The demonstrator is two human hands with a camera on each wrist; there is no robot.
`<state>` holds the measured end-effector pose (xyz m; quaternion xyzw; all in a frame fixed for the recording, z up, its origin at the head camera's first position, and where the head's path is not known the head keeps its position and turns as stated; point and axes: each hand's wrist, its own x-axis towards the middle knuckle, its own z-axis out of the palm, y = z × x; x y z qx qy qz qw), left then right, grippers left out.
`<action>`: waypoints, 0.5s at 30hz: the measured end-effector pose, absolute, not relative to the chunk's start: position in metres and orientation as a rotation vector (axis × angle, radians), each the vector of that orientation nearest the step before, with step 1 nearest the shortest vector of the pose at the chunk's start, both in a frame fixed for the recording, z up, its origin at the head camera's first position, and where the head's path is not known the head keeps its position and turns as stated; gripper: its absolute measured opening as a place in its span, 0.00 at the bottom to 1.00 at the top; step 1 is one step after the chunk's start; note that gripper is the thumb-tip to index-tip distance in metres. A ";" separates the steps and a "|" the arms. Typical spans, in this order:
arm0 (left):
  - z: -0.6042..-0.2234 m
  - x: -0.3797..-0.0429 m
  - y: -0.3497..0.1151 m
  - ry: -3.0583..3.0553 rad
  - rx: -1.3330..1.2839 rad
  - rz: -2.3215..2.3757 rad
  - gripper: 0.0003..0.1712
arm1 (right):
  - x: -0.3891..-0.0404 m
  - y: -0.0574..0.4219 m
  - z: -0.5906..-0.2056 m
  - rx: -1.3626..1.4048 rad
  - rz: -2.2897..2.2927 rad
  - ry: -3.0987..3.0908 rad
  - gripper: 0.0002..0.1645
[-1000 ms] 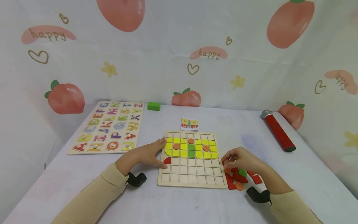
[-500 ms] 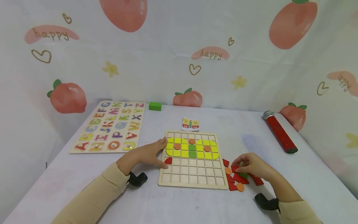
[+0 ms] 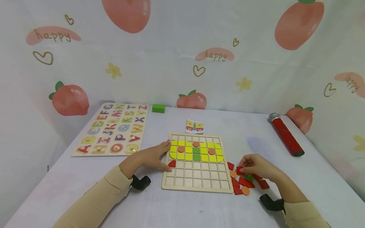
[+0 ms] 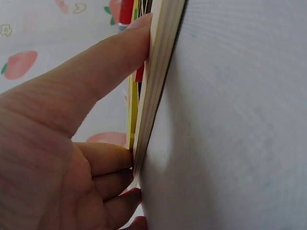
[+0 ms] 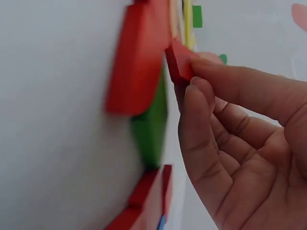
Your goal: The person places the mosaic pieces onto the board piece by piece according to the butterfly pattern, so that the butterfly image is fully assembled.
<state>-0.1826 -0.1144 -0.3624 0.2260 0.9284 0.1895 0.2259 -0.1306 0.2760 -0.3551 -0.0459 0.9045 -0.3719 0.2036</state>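
Observation:
A wooden grid board (image 3: 196, 182) lies on the white table. Yellow tiles (image 3: 181, 156), orange discs (image 3: 195, 144) and green squares (image 3: 196, 153) fill its upper rows, with one red rounded tile (image 3: 172, 163) below at the left. My left hand (image 3: 148, 160) rests against the board's left side, thumb on the frame and fingertips along the edge. To the right of the board, my right hand (image 3: 259, 166) pinches a small red tile (image 5: 180, 62) between thumb and fingers, over a loose pile. Red tiles (image 3: 236, 190), an orange disc (image 3: 245, 190) and a green piece (image 5: 153, 129) lie there.
Behind the board lies a butterfly pattern card (image 3: 195, 126). An alphabet peg puzzle (image 3: 111, 129) is at the left, with a green block (image 3: 158, 108) near its far corner. A red microphone (image 3: 286, 134) lies at the back right. A printed cloth hangs behind.
My right hand has moved from the board's right edge rightward over the loose pieces and now pinches a red tile. The left hand has kept its place on the board.

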 end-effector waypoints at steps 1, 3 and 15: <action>-0.362 -0.183 -0.114 2.559 0.625 0.523 0.63 | -0.132 0.275 -0.354 -0.130 -1.047 2.518 0.14; -0.363 -0.183 -0.115 2.558 0.631 0.525 0.63 | -0.134 0.273 -0.350 -0.137 -1.063 2.516 0.14; -0.362 -0.182 -0.115 2.562 0.641 0.535 0.63 | -0.155 0.232 -0.339 -0.323 -1.145 2.423 0.12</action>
